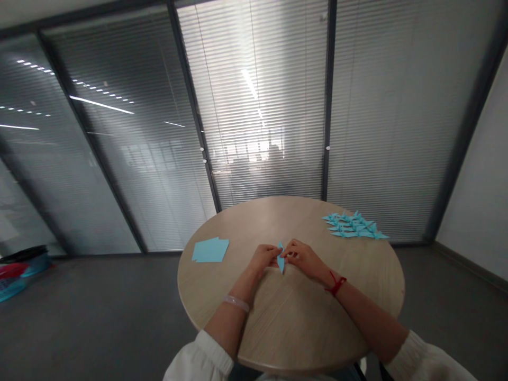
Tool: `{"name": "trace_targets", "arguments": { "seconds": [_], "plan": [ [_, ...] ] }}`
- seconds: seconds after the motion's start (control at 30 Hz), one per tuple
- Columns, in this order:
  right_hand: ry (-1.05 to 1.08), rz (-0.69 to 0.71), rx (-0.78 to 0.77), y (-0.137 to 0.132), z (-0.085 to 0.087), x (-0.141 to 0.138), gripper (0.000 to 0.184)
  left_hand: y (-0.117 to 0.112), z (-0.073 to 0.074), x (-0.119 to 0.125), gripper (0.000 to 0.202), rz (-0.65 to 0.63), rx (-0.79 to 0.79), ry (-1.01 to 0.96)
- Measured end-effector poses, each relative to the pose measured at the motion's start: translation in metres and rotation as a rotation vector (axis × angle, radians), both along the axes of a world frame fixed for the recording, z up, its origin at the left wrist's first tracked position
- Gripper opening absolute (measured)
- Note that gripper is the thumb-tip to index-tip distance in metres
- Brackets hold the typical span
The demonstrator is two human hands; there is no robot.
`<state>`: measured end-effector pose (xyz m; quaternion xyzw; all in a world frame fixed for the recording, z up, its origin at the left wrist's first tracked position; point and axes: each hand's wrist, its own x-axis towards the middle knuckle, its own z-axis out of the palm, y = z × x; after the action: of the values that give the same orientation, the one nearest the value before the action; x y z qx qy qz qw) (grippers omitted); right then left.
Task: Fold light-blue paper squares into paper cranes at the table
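Folded blue origami paper (281, 258) is held between left hand (262, 259) and right hand (301, 257), fingers (274, 250) pinching it.

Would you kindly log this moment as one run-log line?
left hand: holds blue folded paper | right hand: holds same paper | table: blue sheets, origami cranes

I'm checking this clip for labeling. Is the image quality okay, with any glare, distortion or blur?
In the head view, overhead lights leave bright streaks on the glass blinds; wide-angle distortion makes the frames lean outward; the left hand, right hand and folded paper look small but fairly sharp, and the table is evenly lit.
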<state>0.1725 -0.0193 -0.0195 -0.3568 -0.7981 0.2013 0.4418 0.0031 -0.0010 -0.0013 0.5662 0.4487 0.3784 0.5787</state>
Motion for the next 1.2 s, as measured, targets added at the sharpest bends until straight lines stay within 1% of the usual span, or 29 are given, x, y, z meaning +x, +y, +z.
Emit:
{"name": "trace_targets", "arguments": {
  "seconds": [0.2, 0.37, 0.6, 0.83, 0.93, 1.0, 1.1, 1.2],
  "plan": [
    [0.025, 0.001, -0.002, 0.0, 0.002, 0.0, 0.007, 0.0, 0.0, 0.0, 0.037, -0.046, 0.002, -0.007],
    [0.114, -0.023, -0.03, 0.0, 0.003, 0.0, 0.015, 0.001, -0.001, -0.003, 0.041, -0.039, -0.017, -0.058],
    [0.211, -0.039, -0.043, 0.007, -0.004, 0.0, 0.02, 0.003, -0.002, -0.005, 0.044, -0.063, -0.039, -0.134],
    [0.246, -0.099, -0.077, 0.008, -0.004, -0.002, 0.023, 0.005, -0.007, -0.002, 0.041, -0.051, 0.006, -0.202],
    [0.271, -0.118, -0.095, 0.006, -0.002, -0.004, 0.022, 0.005, -0.007, -0.001, 0.039, -0.05, 0.024, -0.208],
    [0.312, -0.126, -0.136, 0.006, -0.003, -0.005, 0.021, 0.004, -0.006, -0.001, 0.038, -0.062, 0.047, -0.208],
    [0.389, -0.147, -0.207, 0.009, -0.007, -0.007, 0.026, 0.003, -0.004, -0.001, 0.038, -0.082, 0.08, -0.212],
    [0.405, -0.163, -0.232, 0.012, -0.011, -0.006, 0.032, 0.004, -0.004, -0.001, 0.04, -0.079, 0.121, -0.202]
  ]
}}
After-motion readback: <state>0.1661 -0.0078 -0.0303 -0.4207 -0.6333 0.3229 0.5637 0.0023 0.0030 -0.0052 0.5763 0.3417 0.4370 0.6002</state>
